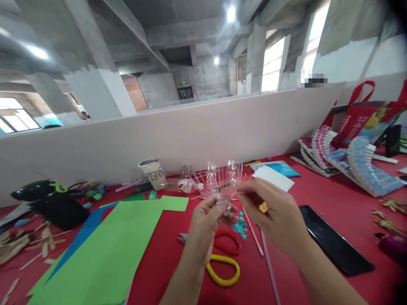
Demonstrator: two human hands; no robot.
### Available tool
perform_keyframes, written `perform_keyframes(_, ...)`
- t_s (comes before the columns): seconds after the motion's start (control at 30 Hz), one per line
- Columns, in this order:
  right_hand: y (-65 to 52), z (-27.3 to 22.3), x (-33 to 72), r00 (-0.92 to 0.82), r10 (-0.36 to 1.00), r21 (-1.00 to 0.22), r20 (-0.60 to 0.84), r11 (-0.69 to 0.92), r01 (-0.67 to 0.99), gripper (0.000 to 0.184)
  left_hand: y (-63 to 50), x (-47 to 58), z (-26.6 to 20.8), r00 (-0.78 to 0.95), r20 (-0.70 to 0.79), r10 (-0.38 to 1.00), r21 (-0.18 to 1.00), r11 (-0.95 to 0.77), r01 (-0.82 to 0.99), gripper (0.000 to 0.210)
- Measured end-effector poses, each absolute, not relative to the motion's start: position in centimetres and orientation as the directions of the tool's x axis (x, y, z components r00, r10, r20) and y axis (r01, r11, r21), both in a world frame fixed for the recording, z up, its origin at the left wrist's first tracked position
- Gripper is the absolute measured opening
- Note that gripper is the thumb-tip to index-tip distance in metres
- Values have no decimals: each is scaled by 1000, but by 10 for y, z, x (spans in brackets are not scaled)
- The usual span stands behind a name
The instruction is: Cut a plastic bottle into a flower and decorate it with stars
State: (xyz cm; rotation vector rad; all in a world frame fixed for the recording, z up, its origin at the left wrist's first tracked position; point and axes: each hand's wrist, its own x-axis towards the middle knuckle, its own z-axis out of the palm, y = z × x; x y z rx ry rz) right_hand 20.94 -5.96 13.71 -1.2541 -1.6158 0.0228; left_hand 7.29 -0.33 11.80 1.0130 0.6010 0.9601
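My left hand (210,224) is closed round the narrow neck end of a clear cut plastic bottle (224,195). The bottle's wall is slit into thin strips that fan outward and upward. At its right side my right hand (270,207) pinches one of the strips between thumb and fingers; the fingertips partly hide it. Below my hands lie scissors (225,271) with one yellow and one red handle loop, partly covered by my left hand. Small blue-green paper stars (241,227) lie in a heap just right of my left hand.
Green sheets (104,250) lie at left, beside a black container (60,209). A paper cup (151,174) and a clear bottle (178,185) are near the white partition (178,135). A pencil (253,233), purple strip (269,267) and black phone (337,241) lie at right.
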Motion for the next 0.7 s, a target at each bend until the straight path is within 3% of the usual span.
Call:
perform_keyframes(0.47, -58, 138, 209, 182, 735, -614, 653, 374, 695, 17, -1, 75, 115, 526, -48, 849, 908, 257, -331, 19)
perform_keyframes(0.7, -58, 137, 209, 224, 759, -648, 611, 317, 693, 27, -3, 76, 116, 514, -38, 857, 911, 242, -335, 11)
